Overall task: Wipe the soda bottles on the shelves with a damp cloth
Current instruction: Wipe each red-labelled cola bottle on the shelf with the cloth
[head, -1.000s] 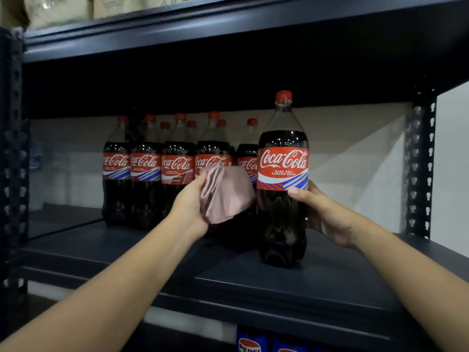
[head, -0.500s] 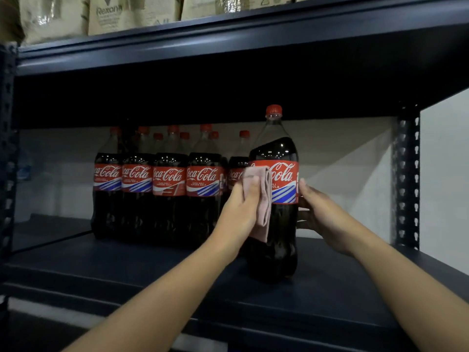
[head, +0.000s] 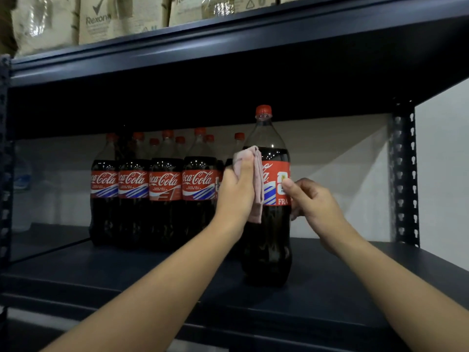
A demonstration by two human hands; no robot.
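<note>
A tall cola bottle (head: 271, 240) with a red cap and red label stands upright near the front of the dark shelf (head: 152, 273). My left hand (head: 234, 194) grips a folded pink cloth (head: 257, 184) and presses it against the bottle's left side at label height. My right hand (head: 312, 201) holds the bottle's right side, thumb on the label and fingers curled behind it. Several more cola bottles (head: 165, 189) stand in rows to the left, further back.
An upper shelf (head: 228, 39) just above carries beige packs (head: 121, 19). A perforated upright post (head: 406, 174) stands at the right, another at the left edge. A pale wall lies behind the shelf. A clear bottle (head: 22, 184) stands at far left.
The cloth has gone from beside the bottle onto its label and moved up its left side. The bottle has turned, showing a different part of the label. My right hand has shifted its hold.
</note>
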